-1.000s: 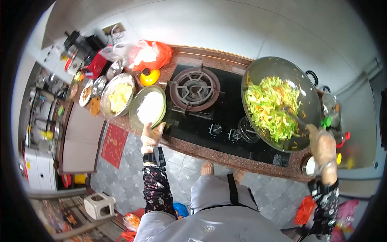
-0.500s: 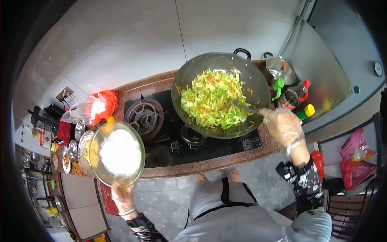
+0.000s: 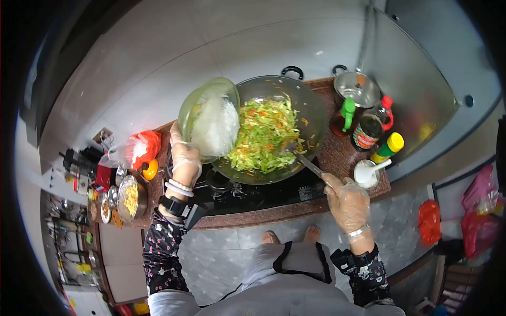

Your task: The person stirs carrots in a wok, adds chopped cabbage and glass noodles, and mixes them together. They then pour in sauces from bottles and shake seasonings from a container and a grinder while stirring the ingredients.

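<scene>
My left hand (image 3: 185,158), in a clear plastic glove, grips a clear glass bowl (image 3: 185,113) by its side. The bowl is tilted toward the wok (image 3: 313,113), over its left edge. Inside it lies a white mass that looks like fine noodles (image 3: 216,126). Shredded green cabbage with orange carrot strips (image 3: 266,134) fills the middle of the wok. My right hand (image 3: 348,204), gloved too, is closed around the handle of a spatula (image 3: 311,166), whose blade rests among the vegetables at the wok's right side.
Right of the wok stand a green-capped bottle (image 3: 345,116), a red-capped bottle (image 3: 369,129), a yellow-capped bottle (image 3: 389,147) and a white jar with a spoon (image 3: 367,174). A metal pot (image 3: 357,89) sits behind. At left are a metal bowl of yellow food (image 3: 132,199) and a red bag (image 3: 145,147).
My left hand has carried the glass bowl right and up from the counter's left side to the wok, tilting it. My right hand and the spatula have shifted down and left.
</scene>
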The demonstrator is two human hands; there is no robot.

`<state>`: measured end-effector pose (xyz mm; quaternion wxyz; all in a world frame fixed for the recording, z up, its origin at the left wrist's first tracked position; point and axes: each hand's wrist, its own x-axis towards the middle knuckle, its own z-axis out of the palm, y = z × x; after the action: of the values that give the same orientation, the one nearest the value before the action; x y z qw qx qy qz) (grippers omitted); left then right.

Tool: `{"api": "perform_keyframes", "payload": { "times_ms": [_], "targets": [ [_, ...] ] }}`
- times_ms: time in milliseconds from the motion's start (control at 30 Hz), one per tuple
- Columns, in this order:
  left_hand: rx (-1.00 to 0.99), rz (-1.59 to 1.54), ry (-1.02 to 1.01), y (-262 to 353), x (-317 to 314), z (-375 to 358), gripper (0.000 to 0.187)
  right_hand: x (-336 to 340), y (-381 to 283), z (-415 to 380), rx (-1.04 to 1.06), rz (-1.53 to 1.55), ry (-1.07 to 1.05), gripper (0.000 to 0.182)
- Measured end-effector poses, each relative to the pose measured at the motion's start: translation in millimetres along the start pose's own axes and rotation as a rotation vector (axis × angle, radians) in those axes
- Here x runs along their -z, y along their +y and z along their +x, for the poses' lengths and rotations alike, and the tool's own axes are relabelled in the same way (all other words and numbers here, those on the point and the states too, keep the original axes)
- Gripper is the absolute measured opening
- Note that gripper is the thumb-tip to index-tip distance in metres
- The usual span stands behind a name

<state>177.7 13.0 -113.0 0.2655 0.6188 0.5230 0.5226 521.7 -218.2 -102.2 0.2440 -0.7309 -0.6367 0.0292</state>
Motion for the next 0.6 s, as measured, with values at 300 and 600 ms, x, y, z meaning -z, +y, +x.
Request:
{"api": "perform_keyframes", "payload": {
  "times_ms": [300, 600],
  "targets": [
    [-0.612, 0.737, -0.042, 107.8, -60.7, -14.1, 0.095, -2.1, 16.2, -4.3, -0.022, 0.091, -0.016, 0.034],
    [-0.467, 0.749, 0.059, 76.9, -46.1, 10.8, 0.094, 5.0, 16.8, -6.5, -0.03, 0.115, 0.001, 0.031]
  ]
}}
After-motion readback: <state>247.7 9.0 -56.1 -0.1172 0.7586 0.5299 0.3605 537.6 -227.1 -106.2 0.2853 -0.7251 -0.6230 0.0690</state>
